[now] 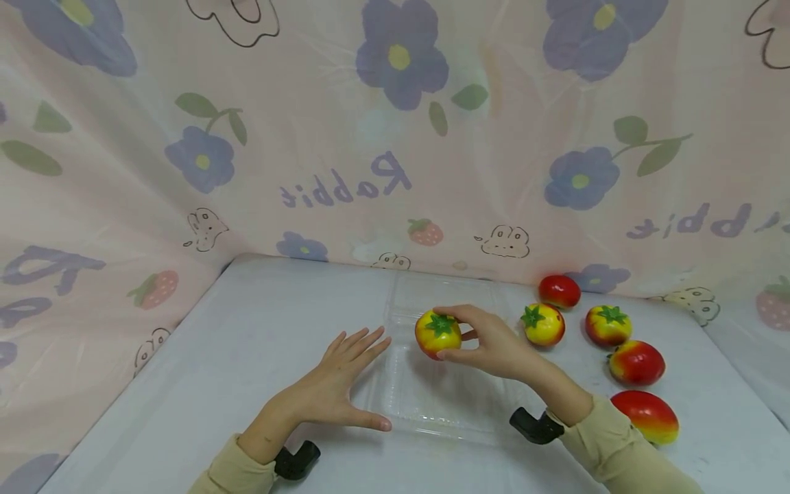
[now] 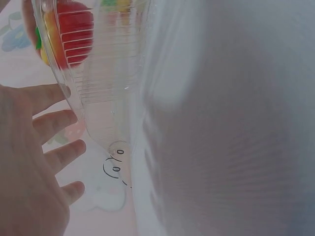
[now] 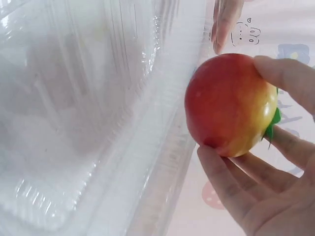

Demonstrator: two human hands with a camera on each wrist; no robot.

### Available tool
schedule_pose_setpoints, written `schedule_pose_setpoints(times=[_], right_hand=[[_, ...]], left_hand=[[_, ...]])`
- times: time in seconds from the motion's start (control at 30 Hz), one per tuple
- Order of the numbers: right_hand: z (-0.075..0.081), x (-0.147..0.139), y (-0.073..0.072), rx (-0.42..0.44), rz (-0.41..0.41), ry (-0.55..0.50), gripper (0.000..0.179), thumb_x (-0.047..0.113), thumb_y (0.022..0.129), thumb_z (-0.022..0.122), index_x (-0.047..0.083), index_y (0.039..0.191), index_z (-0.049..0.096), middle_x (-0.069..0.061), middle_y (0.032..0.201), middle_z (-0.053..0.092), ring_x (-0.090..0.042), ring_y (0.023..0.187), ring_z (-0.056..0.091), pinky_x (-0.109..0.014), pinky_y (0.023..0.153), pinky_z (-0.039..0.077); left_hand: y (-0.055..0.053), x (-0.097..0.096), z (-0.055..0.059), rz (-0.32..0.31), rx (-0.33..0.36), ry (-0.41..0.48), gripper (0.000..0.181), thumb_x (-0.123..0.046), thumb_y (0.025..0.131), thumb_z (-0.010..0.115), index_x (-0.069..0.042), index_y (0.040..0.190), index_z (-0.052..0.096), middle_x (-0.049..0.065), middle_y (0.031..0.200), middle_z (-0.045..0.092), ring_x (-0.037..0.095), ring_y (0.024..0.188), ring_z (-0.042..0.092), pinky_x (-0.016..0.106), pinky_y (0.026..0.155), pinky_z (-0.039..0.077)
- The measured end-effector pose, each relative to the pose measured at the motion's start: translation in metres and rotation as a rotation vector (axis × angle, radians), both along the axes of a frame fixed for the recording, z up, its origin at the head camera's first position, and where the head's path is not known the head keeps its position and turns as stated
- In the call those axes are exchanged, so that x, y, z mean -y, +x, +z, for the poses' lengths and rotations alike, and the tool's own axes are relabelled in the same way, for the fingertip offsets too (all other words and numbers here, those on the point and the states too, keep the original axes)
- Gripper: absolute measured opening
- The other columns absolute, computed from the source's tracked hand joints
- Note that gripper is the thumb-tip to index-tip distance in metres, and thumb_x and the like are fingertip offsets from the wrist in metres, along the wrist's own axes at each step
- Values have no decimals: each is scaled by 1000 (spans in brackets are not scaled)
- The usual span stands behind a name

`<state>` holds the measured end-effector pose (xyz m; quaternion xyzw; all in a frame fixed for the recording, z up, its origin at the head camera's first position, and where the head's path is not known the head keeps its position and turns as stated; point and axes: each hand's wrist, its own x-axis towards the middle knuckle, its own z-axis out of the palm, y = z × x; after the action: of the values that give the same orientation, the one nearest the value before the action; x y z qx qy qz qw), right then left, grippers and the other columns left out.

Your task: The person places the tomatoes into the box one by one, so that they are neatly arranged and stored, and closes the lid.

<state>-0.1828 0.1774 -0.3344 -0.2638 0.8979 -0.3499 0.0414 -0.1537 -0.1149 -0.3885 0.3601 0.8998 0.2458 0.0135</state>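
Observation:
My right hand pinches a red-and-yellow toy fruit with a green star-shaped leafy top. In the right wrist view the fruit sits between thumb and fingers, its red underside towards the box. Beneath it stands a clear plastic box with ribbed walls. My left hand is spread with straight fingers at the box's left side. In the left wrist view, the left hand's fingertips are right by the box rim, and the held fruit shows through the clear wall.
To the right of the box lie several toy fruits: a red one at the back, two yellow-red ones with green tops, and two red-yellow ones nearer the right sleeve. A printed curtain rises behind the white table.

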Motion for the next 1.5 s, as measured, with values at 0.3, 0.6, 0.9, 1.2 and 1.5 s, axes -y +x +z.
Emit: schedule_pose_setpoints(times=[0.3,0.6,0.9,1.2,1.5], right_hand=[[-3,8,-5,4,76,6,62,27,82,76,12,136,51,-4,136,55,-23,115,55,-31,88,55],[-14,11,-11,28,135,10,64,30,82,77,12,137,50,-4,136,55,-24,118,55,-34,89,55],[-23,16,-15,23,177,22,61,30,81,77,14,135,53,-3,135,57,-21,113,56,-31,89,54],[-27,22,-14,35,187,1,49,18,81,77,10,126,60,-9,128,54,-27,116,54,-36,92,54],[-25,20,-15,16,183,41,54,23,80,78,11,129,58,-6,128,58,-26,116,55,-38,91,54]], left_hand=[[0,-2,1,6,22,-7,111,-69,68,72,-22,154,20,-2,162,10,28,149,8,59,117,2],[-2,-3,1,-7,15,-10,112,-68,68,72,-18,154,22,4,162,14,33,148,11,61,116,3],[-2,-3,2,-11,23,-10,112,-68,68,72,-16,154,22,5,162,13,34,148,11,61,116,2],[-2,-3,0,-15,8,-2,111,-68,68,72,-16,154,24,7,162,14,36,147,12,63,115,3],[0,-1,1,-8,15,-4,112,-68,68,72,-15,154,23,5,162,14,36,147,13,63,115,4]])
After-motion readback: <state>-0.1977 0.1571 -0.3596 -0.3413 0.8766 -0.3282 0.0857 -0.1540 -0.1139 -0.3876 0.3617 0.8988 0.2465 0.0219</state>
